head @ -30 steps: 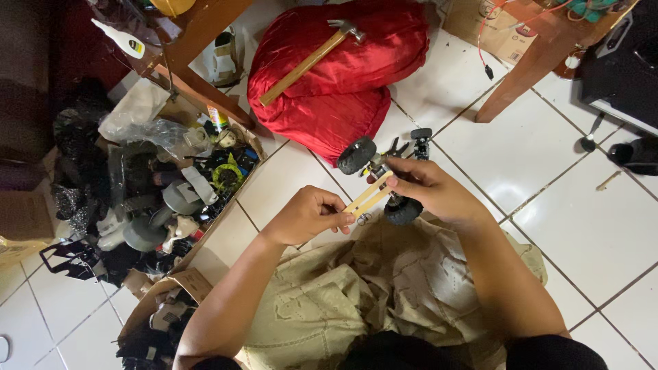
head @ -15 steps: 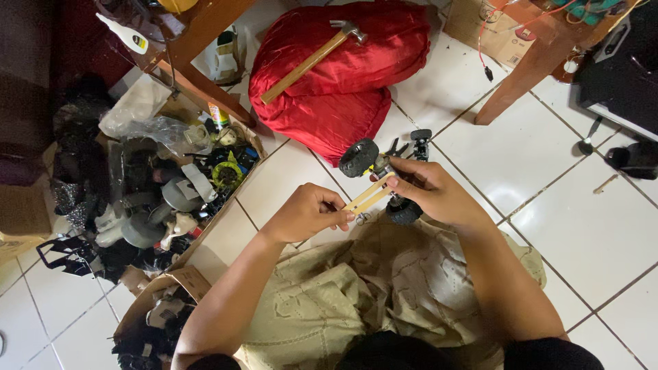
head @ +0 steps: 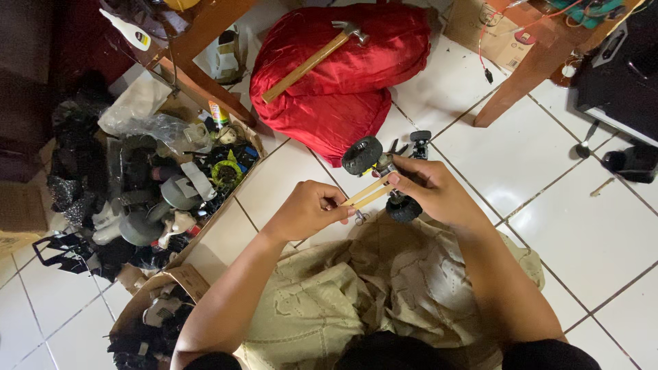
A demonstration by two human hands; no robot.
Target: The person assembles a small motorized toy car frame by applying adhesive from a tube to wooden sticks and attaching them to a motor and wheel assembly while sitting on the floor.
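Hands (head: 312,209) (head: 432,192) hold sticks (head: 367,194), toy car (head: 384,175) above bare tiles (head: 589,233).

Bare forearms, black short sleeves, olive-khaki patterned garment over lap.

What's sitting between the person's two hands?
In the head view, two thin pale sticks span the gap from the left hand to the right hand, which also holds a small wheeled toy chassis.

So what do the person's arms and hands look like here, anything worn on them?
Both arms are bare from the upper arm down. The left hand and right hand wear no gloves; no rings, watch or bands are visible. Dark short sleeves show at the shoulders.
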